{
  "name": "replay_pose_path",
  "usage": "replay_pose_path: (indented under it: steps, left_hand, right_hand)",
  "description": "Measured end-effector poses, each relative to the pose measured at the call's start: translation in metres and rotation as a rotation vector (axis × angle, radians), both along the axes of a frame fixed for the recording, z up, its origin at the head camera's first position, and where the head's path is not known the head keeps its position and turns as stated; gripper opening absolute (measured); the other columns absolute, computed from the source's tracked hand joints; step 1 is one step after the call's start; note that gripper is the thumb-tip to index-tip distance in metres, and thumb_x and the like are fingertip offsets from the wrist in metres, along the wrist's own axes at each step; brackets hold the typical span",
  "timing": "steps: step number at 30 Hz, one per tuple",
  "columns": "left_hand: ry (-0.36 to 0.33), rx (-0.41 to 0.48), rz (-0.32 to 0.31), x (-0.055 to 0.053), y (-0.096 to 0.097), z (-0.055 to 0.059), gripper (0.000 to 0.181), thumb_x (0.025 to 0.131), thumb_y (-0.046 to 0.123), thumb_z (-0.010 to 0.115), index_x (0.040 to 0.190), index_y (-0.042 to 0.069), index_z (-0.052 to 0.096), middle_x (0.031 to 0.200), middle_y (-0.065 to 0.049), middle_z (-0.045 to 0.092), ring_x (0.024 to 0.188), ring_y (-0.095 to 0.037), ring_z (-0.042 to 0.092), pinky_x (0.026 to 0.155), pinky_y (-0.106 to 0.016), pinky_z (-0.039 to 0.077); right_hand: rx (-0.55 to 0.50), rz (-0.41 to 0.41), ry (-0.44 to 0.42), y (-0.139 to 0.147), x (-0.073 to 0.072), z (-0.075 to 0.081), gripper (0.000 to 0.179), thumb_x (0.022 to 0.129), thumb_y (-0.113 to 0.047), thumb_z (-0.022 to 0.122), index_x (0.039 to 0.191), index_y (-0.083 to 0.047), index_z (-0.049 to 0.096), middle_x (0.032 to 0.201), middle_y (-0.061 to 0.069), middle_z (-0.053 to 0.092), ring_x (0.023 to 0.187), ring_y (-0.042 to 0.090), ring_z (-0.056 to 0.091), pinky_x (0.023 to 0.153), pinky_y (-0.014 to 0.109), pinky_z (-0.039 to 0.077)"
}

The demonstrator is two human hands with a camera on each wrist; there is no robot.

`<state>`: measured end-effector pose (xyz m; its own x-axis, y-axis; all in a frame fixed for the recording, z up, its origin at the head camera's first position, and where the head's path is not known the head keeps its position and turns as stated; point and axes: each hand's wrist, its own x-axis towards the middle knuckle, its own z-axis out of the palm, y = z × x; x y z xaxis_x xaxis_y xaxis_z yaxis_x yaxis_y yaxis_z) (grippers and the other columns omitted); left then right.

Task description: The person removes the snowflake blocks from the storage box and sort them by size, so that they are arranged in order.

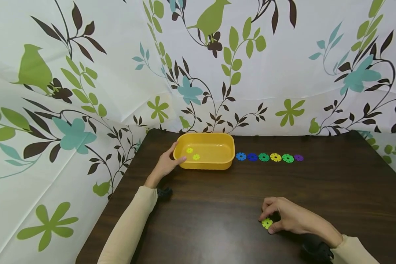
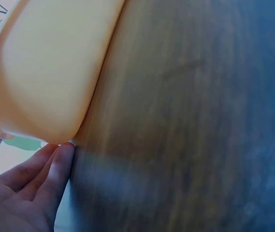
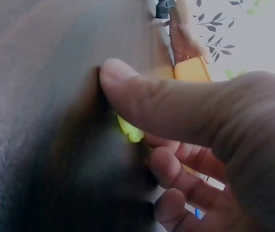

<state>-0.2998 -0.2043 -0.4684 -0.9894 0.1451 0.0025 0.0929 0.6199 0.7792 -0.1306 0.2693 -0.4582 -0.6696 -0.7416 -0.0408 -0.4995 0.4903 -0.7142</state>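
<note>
My left hand (image 1: 166, 163) grips the left end of a yellow plastic tub (image 1: 217, 166), its thumb over the rim. In the left wrist view the fingers (image 2: 60, 166) lie against the tub's end wall (image 2: 50, 87). Two yellow-green notched discs (image 1: 196, 157) lie inside the tub. Near the front right of the table, my right hand (image 1: 292, 216) pinches another yellow-green notched disc (image 1: 267, 223) between thumb and fingers, at the tabletop. The right wrist view shows only part of this disc (image 3: 130, 129); the thumb hides the rest.
A row of notched discs (image 1: 264, 157) in blue, green, yellow and purple runs rightward from the tub on the dark wooden table (image 1: 217, 205). Behind the table and at its left hangs a white cloth (image 1: 112, 80) printed with leaves and birds. Black straps (image 1: 165, 193) sit at both wrists.
</note>
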Motion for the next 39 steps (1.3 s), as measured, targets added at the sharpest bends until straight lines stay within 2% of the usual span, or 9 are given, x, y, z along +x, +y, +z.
replay_pose_path:
  steps: [6,9,13,17,21,27,32,39]
  left_hand:
    - [-0.007,0.010,0.003,0.000,0.000,-0.002,0.099,0.098,0.057,0.076,0.176,0.028,0.022,0.181,-0.014,0.030,0.166,-0.042,0.033,0.134,-0.069,0.027]
    - [-0.011,0.014,0.008,0.000,-0.001,-0.002,0.099,0.098,0.058,0.076,0.176,0.029,0.022,0.182,-0.013,0.029,0.167,-0.042,0.033,0.134,-0.069,0.028]
    - [-0.009,0.019,0.012,0.001,0.000,-0.002,0.099,0.098,0.058,0.077,0.176,0.030,0.023,0.181,-0.013,0.030,0.166,-0.042,0.033,0.133,-0.070,0.027]
    - [-0.007,0.021,0.013,0.000,0.001,-0.001,0.097,0.099,0.054,0.077,0.176,0.029,0.023,0.181,-0.014,0.030,0.166,-0.043,0.034,0.133,-0.070,0.026]
    - [-0.004,0.017,0.012,0.000,0.001,-0.002,0.096,0.099,0.054,0.076,0.176,0.029,0.023,0.181,-0.014,0.031,0.165,-0.043,0.035,0.133,-0.069,0.027]
    - [-0.006,0.012,0.011,0.000,0.000,-0.002,0.098,0.098,0.057,0.076,0.176,0.029,0.023,0.181,-0.014,0.031,0.166,-0.042,0.034,0.134,-0.069,0.027]
    - [-0.006,0.014,0.018,-0.001,0.000,-0.002,0.096,0.099,0.054,0.076,0.176,0.028,0.023,0.181,-0.015,0.030,0.166,-0.043,0.033,0.133,-0.070,0.026]
    - [0.004,0.004,0.013,0.000,0.000,-0.002,0.096,0.100,0.052,0.075,0.176,0.027,0.023,0.181,-0.015,0.030,0.166,-0.044,0.033,0.133,-0.070,0.026]
  right_hand:
    - [-0.005,-0.010,0.033,0.000,0.000,0.001,0.033,0.089,-0.030,0.090,0.119,-0.017,0.084,0.105,-0.014,0.068,0.087,-0.007,0.056,0.069,0.019,0.053]
    - [0.003,-0.020,0.030,-0.001,0.000,0.001,0.026,0.089,-0.027,0.090,0.112,-0.020,0.082,0.104,-0.013,0.067,0.086,-0.006,0.055,0.069,0.020,0.053]
    - [0.022,-0.034,0.003,-0.006,0.001,0.002,0.026,0.090,-0.025,0.090,0.104,-0.022,0.068,0.099,-0.011,0.059,0.087,-0.004,0.049,0.069,0.023,0.046]
    - [0.038,-0.055,-0.006,-0.012,0.002,0.003,0.033,0.092,-0.030,0.089,0.101,-0.021,0.059,0.089,-0.011,0.051,0.080,-0.004,0.044,0.064,0.023,0.039]
    - [0.065,-0.069,-0.011,-0.013,0.002,0.004,0.030,0.093,-0.033,0.088,0.110,-0.021,0.066,0.086,-0.014,0.054,0.077,-0.005,0.047,0.063,0.020,0.042]
    - [0.024,0.014,0.025,-0.005,0.003,0.001,0.037,0.094,-0.024,0.087,0.126,-0.015,0.073,0.099,-0.013,0.063,0.083,-0.007,0.050,0.066,0.019,0.047]
    - [-0.016,0.022,0.039,-0.001,0.003,-0.002,0.030,0.094,-0.022,0.086,0.123,-0.016,0.078,0.103,-0.014,0.068,0.083,-0.008,0.053,0.064,0.019,0.050]
    - [-0.058,-0.068,0.071,0.001,0.004,-0.007,0.026,0.091,-0.032,0.089,0.112,-0.025,0.076,0.095,-0.016,0.060,0.084,-0.006,0.050,0.067,0.018,0.046]
